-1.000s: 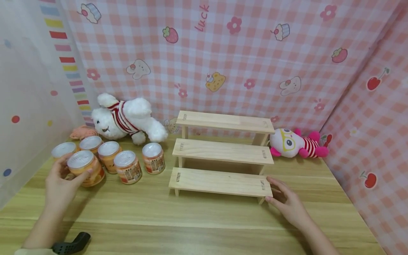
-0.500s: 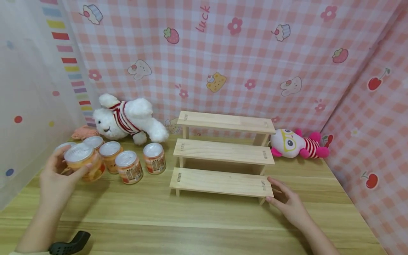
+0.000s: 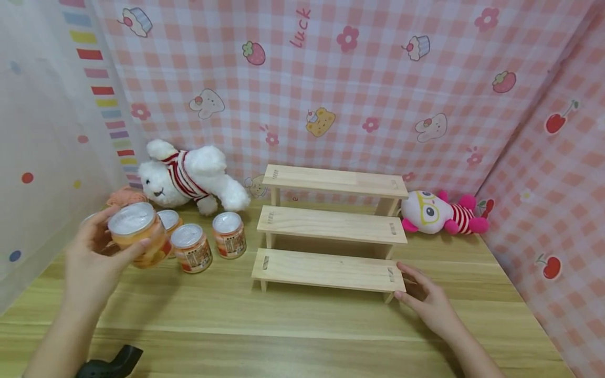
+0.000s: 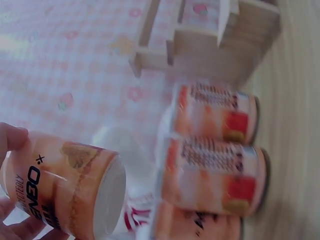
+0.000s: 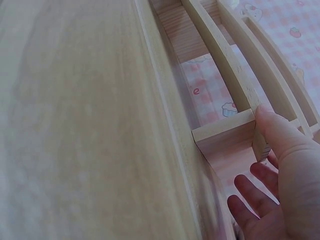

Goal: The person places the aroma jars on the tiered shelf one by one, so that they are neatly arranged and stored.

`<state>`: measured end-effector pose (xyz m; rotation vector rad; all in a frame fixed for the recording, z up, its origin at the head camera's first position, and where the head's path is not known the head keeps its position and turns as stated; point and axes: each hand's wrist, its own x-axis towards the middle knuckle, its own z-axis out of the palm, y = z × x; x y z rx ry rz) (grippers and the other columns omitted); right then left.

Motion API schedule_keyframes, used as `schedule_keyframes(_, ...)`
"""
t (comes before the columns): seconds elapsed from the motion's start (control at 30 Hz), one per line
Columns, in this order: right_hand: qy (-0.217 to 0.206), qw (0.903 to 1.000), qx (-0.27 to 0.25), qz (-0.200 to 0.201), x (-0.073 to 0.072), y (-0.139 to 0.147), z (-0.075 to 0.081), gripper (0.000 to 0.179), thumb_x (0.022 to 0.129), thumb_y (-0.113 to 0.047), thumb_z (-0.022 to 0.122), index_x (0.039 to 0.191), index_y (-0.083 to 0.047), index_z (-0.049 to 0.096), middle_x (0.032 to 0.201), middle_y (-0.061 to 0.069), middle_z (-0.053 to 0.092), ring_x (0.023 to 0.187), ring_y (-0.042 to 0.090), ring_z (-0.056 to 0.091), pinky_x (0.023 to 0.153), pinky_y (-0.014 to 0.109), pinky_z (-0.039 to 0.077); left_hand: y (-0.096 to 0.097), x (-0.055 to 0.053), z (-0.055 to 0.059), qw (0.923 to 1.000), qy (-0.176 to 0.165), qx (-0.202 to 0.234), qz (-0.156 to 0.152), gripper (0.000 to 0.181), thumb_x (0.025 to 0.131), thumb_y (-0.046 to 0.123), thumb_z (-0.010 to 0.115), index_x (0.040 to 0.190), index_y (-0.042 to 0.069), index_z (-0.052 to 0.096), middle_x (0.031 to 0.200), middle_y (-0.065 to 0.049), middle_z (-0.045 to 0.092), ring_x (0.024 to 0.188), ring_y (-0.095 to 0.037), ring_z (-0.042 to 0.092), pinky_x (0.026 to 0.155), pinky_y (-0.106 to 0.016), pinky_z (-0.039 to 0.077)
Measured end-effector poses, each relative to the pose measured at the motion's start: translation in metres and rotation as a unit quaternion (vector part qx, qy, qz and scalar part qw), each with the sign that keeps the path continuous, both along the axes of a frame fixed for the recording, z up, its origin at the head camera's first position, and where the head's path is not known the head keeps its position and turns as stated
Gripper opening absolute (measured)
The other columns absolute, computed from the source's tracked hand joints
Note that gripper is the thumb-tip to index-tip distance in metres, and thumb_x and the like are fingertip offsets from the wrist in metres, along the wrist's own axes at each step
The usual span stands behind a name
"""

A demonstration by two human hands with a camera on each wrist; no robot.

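My left hand grips an orange-labelled can with a silvery lid around its side, thumb on the near side. In the left wrist view this can is off the table, its pale end toward the standing cans. Several similar cans, such as this front can, stand just right of the held one; others behind are partly hidden by it. With thumb and fingers my right hand pinches the right end of the lowest step of a three-step wooden rack. The right wrist view shows the thumb against the board's edge.
A white plush toy in a striped top lies behind the cans, beside a peach-coloured bundle. Right of the rack lies a pink plush toy. Patterned cloth walls enclose the wooden table.
My left hand has lifted the can off the table and shifted slightly right, so it now covers more of the cans behind. The right hand keeps its place on the rack.
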<state>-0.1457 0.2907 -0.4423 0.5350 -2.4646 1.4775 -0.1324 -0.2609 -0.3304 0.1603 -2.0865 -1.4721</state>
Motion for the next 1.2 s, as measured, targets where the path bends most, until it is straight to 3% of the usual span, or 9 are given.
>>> schedule_keyframes(0.2,-0.002,1.0000,-0.002,0.000,0.000,0.000,0.000,0.053,0.084,0.004,0.070,0.133,0.007,0.050,0.133,0.026,0.049,0.108,-0.002,0.053,0.088,0.018,0.046,0.021,0.003,0.017,0.9936,0.050,0.067,-0.076,0.065,0.071,-0.016,0.076,0.129,0.009,0.058,0.117,0.000,0.058,0.096,-0.010,0.057,0.076,-0.010,0.047)
schedule_keyframes(0.6,-0.001,1.0000,-0.006,0.004,-0.001,0.001,-0.001,0.054,0.084,0.004,0.070,0.134,0.005,0.050,0.133,0.025,0.049,0.108,-0.002,0.053,0.088,0.017,0.046,0.063,0.006,0.039,0.9932,0.030,-0.038,-0.106,0.068,0.075,-0.005,0.078,0.136,0.008,0.051,0.113,0.005,0.057,0.098,-0.009,0.056,0.077,-0.013,0.046)
schedule_keyframes(0.97,0.003,0.9999,-0.009,0.006,0.000,0.002,-0.002,0.054,0.083,0.005,0.070,0.134,0.006,0.050,0.133,0.026,0.048,0.107,-0.002,0.053,0.087,0.017,0.047,0.104,-0.008,0.052,0.9831,0.023,-0.047,-0.176,0.066,0.075,0.004,0.081,0.134,0.008,0.051,0.108,-0.009,0.060,0.094,-0.015,0.059,0.078,-0.021,0.047)
schedule_keyframes(1.2,0.002,1.0000,-0.005,0.007,-0.001,0.001,-0.001,0.054,0.084,0.004,0.070,0.134,0.005,0.050,0.134,0.025,0.048,0.108,-0.002,0.053,0.088,0.017,0.046,0.131,-0.024,0.052,0.9716,0.025,-0.022,-0.234,0.066,0.074,0.004,0.083,0.132,0.008,0.053,0.111,-0.011,0.062,0.095,-0.020,0.060,0.080,-0.029,0.050)
